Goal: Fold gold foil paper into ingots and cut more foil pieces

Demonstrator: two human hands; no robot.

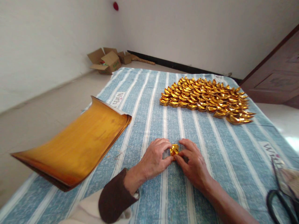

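A small folded piece of shiny gold paper (174,150) is between my two hands, low over the striped tablecloth (149,124). My left hand (155,160) grips its left side with thumb and fingers closed. My right hand (191,158) pinches its lower right edge between thumb and index finger, the other fingers curled beside it. Farther back on the right stand rows of folded gold paper ingots (203,98), packed close together. To the left lies a stack of large gold paper sheets (77,140), its edges curling up.
Black-handled scissors (277,199) lie at the lower right corner, partly out of view, beside a brownish item (289,180) I cannot make out. Cardboard boxes (108,62) sit on the floor beyond the table's far left corner. A brown wooden panel (275,68) stands at the right.
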